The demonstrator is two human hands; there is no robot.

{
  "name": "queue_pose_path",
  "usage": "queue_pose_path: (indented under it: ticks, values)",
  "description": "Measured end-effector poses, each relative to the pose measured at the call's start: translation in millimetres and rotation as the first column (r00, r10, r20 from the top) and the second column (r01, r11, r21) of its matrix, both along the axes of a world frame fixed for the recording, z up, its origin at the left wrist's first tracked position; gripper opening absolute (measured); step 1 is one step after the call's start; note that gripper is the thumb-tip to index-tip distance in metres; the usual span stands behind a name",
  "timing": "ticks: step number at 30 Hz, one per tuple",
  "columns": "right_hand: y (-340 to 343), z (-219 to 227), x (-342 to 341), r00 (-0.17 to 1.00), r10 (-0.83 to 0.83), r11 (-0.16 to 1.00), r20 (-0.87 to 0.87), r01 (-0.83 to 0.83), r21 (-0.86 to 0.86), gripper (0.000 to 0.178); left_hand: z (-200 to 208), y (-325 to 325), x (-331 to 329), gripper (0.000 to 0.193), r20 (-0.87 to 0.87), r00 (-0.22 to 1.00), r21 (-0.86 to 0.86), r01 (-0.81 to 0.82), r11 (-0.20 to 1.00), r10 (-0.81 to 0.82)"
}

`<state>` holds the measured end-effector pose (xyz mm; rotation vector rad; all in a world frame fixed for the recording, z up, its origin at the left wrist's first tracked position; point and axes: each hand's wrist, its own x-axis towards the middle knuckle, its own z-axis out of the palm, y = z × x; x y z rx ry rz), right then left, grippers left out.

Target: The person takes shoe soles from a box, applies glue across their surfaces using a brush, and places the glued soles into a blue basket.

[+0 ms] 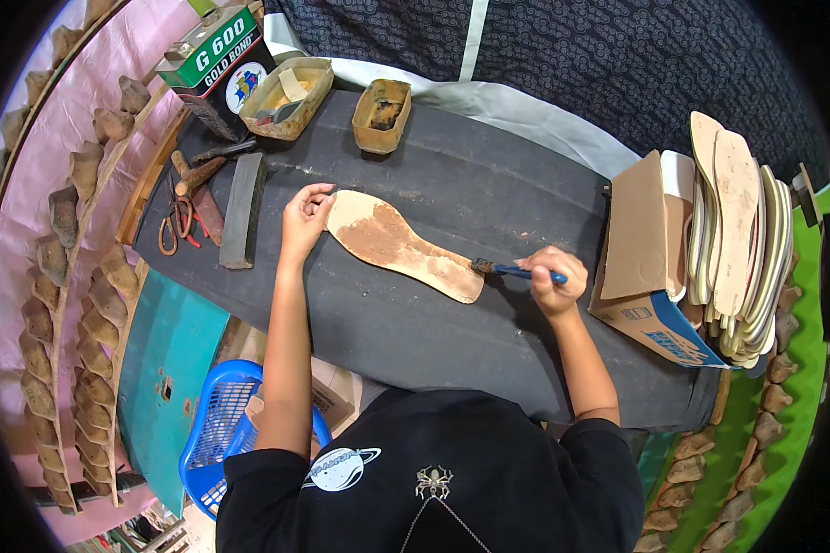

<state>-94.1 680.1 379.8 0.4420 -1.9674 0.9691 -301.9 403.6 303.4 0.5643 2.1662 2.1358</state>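
On the dark work surface [406, 341] lies a tan shoe insole [397, 244], its wide end to the left and its narrow end to the right. A darker brown, wet-looking patch covers much of its middle. My left hand [306, 221] pinches the rim of the wide end between thumb and fingers. In my right hand [558, 281] is a brush [516, 271] with a blue handle, gripped in closed fingers. The brush's dark bristles meet the right edge of the narrow end.
Far left stand a green-and-black can [217, 69], a tray [288, 97] and a small tub [382, 115]. Nearer lie a grey block [243, 212], scissors [177, 221] and a hammer [194, 175]. A cardboard box [632, 240] and stacked insoles [738, 240] stand right. A blue basket [221, 415] sits below left.
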Motion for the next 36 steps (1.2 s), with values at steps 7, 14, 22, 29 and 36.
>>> queue_pose_path:
  ticks: [7, 14, 22, 29, 36]
  values:
    - [-26.5, 0.5, 14.9, 0.999, 0.009, 0.908, -0.054, 0.014, 0.418, 0.019, -0.7, -2.9, -1.3, 0.018, -0.048, 0.999, -0.034, -0.004, 0.999, 0.003]
    - [-42.6, 6.1, 29.2, 0.996, 0.073, 0.92, -0.048, -0.049, 0.389, 0.016, 0.6, -1.6, -0.3, 0.018, -0.026, 1.0, -0.019, -0.004, 1.0, 0.004]
    - [-16.9, 3.2, 12.6, 0.995, -0.074, 0.969, -0.074, 0.089, 0.228, 0.013, -0.6, -1.8, -0.4, 0.018, -0.019, 1.0, 0.005, 0.006, 1.0, -0.006]
    - [-37.9, -1.2, 31.7, 0.992, 0.081, 0.919, -0.097, -0.037, 0.392, 0.01, 0.3, -2.5, -0.7, 0.019, -0.007, 1.0, -0.023, -0.002, 1.0, 0.002]
    - [-30.1, 7.3, 29.4, 0.991, 0.094, 0.952, -0.097, -0.061, 0.3, 0.012, -2.4, -3.4, -1.4, 0.019, -0.021, 1.0, -0.014, 0.0, 1.0, 0.0]
